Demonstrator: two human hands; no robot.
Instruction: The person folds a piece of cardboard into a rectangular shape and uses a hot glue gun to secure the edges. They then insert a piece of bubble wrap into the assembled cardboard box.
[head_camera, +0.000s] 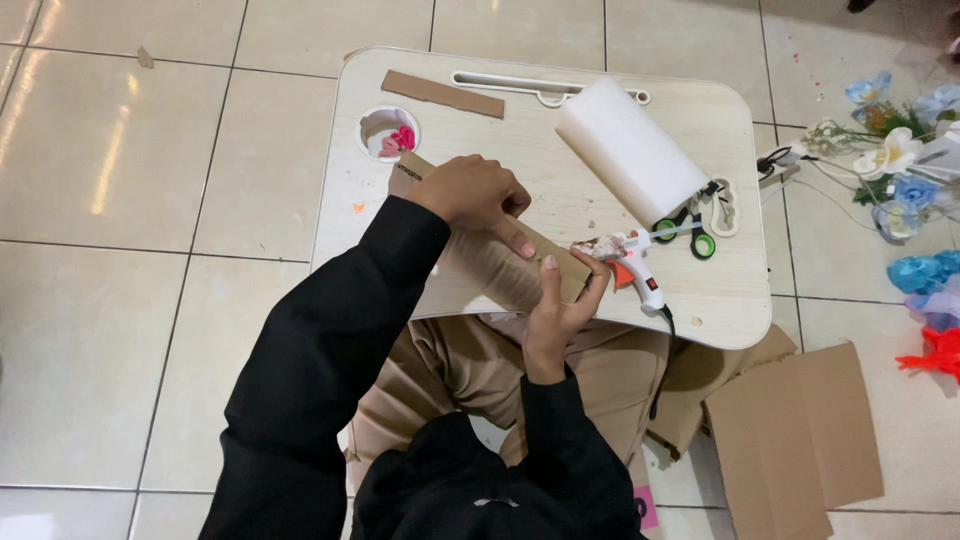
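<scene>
A person in black sleeves sits on a tiled floor behind a small light-wood counter (440, 150). The left hand (475, 195) presses down on a long folded strip of cardboard (500, 265) that lies diagonally across the counter's near half, its fingers curled over the strip's upper edge with the thumb stretched along its face. The right hand (560, 305) grips the strip's lower right end, fingers closed around the edge and the thumb on top.

Just beside that end lies a white hot glue gun (630, 262) with an orange trigger, its cord running off the counter's near edge. Green-handled scissors (690, 230) lie next to it, partly under a white foam roll (630, 150). A flat cardboard strip (442, 94) rests near the far edge, and a round cup recess (388, 133) holds something pink. On the floor to the right lie larger cardboard sheets (795, 430) and artificial flowers (900, 160).
</scene>
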